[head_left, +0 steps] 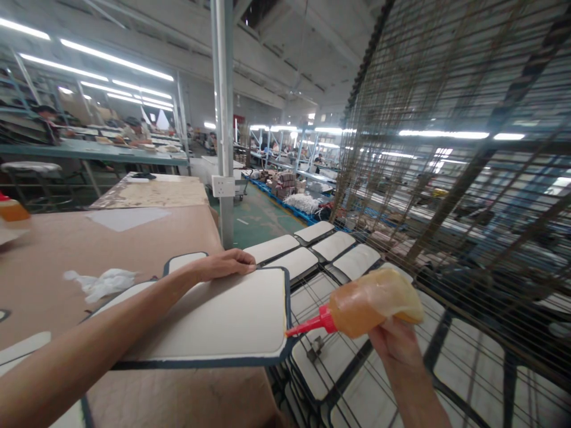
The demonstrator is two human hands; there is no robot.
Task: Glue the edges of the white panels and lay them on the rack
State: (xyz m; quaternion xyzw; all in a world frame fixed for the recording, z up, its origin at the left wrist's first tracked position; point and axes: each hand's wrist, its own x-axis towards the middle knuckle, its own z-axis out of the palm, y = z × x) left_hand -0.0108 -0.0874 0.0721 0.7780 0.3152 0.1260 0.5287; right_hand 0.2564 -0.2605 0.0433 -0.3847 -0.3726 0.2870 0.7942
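A white panel (214, 321) with a dark border and rounded corners lies tilted across the front of the table. My left hand (229, 263) is closed on its far edge, with the forearm crossing above the panel. In my right hand (395, 339) is a squeeze bottle (366, 300) of amber liquid, probably glue, tipped onto its side. Its red nozzle (307, 326) points left, and the tip meets the panel's right edge near the front corner. A thin yellowish line runs along that edge. Part of a smaller white panel (185, 260) shows behind my left forearm.
Several similar panels (350, 260) lie on a wire rack (330, 356) to the right, below a raised wire grid (446, 148). Crumpled white tissue (104, 283) rests on the brown-covered table (147, 244). Another amber bottle (13, 209) stands far left. A metal post (224, 119) rises behind the table.
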